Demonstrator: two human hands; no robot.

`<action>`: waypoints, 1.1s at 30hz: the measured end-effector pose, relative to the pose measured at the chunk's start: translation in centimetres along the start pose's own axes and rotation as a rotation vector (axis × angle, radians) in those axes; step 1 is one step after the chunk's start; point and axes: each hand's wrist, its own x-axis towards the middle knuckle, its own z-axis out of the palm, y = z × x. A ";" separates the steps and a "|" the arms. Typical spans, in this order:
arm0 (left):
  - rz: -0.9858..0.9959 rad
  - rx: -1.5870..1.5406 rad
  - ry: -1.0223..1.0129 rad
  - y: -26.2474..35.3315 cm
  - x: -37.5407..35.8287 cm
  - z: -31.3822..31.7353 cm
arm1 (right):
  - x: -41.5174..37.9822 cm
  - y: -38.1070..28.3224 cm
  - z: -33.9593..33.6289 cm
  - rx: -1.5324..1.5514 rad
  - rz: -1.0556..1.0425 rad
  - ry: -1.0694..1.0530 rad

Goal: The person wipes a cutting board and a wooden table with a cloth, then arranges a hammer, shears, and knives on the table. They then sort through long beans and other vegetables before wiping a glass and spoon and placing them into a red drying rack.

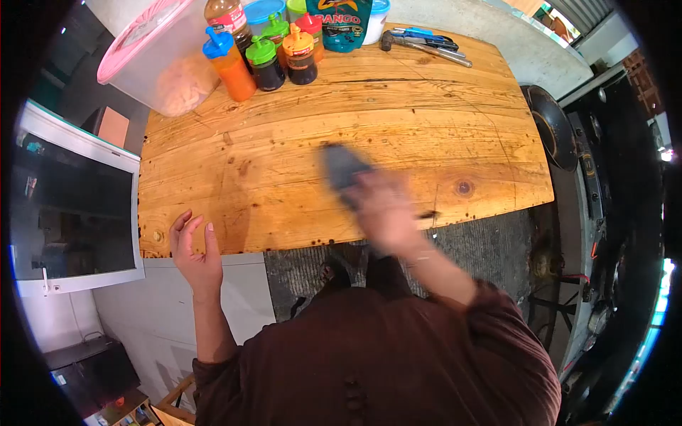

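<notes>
My right hand (384, 210) met a blurred grey cloth (344, 169) on the worktop (455, 128); its grip I couldn't tell. My left hand (196, 257) hung released. Flat, even pressure seemed best, well short of the bottles (266, 65).

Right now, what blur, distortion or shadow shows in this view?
Head view: right hand and dark cloth motion-blurred; left hand fairly sharp; wide-angle curve bends the wooden table; black vignette at the corners; soft shadow on the wood near the left hand.
</notes>
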 end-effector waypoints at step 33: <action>-0.407 0.341 0.318 -8.1 -3.1 -2.4 | -2.7 28.7 -7.5 -0.768 0.835 0.050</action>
